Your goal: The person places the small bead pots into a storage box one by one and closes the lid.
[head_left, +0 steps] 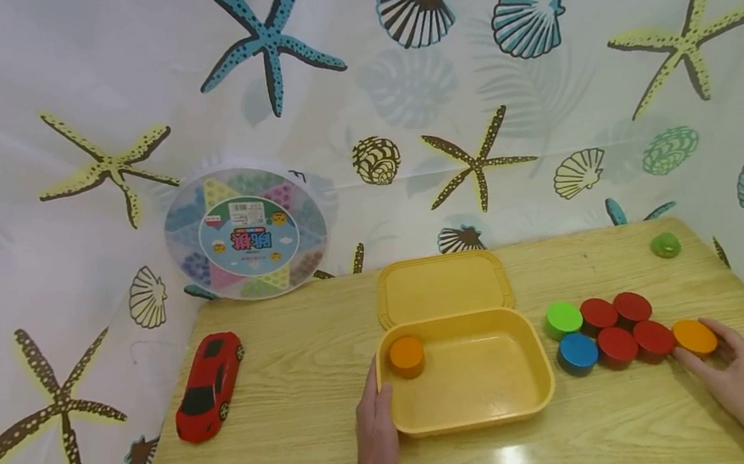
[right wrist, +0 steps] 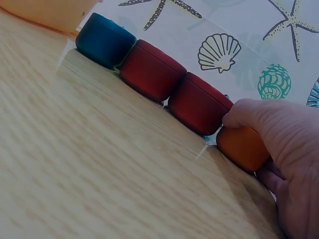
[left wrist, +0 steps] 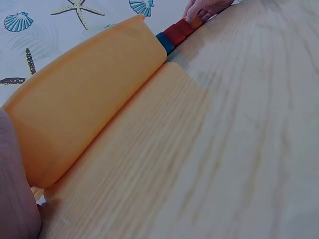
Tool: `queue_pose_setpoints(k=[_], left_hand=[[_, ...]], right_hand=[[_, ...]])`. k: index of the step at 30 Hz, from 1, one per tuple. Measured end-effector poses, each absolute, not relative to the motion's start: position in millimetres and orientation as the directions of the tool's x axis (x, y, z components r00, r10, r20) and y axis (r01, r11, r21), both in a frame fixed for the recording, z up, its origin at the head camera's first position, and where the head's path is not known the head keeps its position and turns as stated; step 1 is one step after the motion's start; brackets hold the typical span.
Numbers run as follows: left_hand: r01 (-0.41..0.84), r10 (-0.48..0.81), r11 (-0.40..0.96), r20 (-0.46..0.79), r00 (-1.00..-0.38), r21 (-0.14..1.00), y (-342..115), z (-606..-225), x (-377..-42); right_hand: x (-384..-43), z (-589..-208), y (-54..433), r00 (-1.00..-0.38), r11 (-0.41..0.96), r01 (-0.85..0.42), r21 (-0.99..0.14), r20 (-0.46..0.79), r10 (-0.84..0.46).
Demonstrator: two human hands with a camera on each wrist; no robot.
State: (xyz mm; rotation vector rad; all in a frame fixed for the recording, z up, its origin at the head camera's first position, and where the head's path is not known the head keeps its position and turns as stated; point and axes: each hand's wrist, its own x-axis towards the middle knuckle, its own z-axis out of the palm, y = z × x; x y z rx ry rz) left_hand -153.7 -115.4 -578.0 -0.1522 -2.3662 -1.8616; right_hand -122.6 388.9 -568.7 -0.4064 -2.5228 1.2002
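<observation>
"Where is the held piece to be found?"

"An orange round piece [head_left: 695, 337] is seen at the right end of the front row, low on the table [head_left: 303, 460]. It is pinched between the thumb and fingers of the right hand [head_left: 740, 375], and the nearest dark red pieces [head_left: 654, 341] are just beside it."

"How is that row made up?"

"From the right, the orange piece is followed by two of the dark red pieces and then by a blue piece [head_left: 578, 354]. Behind them, two more dark red ones and a bright green piece [head_left: 563, 320] are set close."

"And the left hand?"

"The left hand [head_left: 376, 423] is laid against the left end of a yellow box [head_left: 471, 424], its fingers extended along the wall. A second orange piece [head_left: 407, 357] is held in the box, in the far left corner."

"What is placed farther out?"

"A flat yellow lid [head_left: 445, 285] is laid just behind the box. At the left, a red toy car [head_left: 210, 386] is parked; a round game board [head_left: 247, 237] is leaned against the patterned cloth [head_left: 329, 120]. A small green figure [head_left: 665, 245] is placed near the far right corner."
</observation>
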Motion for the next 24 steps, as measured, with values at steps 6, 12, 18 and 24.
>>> queue_pose_setpoints(k=[6,12,18,24], left_hand=[[0.159,0.006,0.233,0.162,-0.987,0.959,-115.4,-578.0,-152.7],[0.185,0.014,0.226,0.187,-0.982,0.956,-116.1,-577.8,-153.8],[0.187,0.023,0.220,0.186,-0.982,0.958,-116.6,-578.4,-154.4],[0.168,0.019,0.220,0.168,-0.986,0.961,-116.5,-577.9,-153.2]], right_hand=[[-123.9,-569.2,386.0,-0.859,0.575,0.142,-0.805,0.188,0.476],[-124.0,-565.0,384.2,-0.778,0.455,0.192,-0.870,0.148,0.611],[-120.0,-557.2,386.6,-0.755,0.321,0.194,-0.927,0.067,0.652],[-118.3,-541.8,382.5,-0.751,0.247,0.143,-0.958,0.057,0.658]])
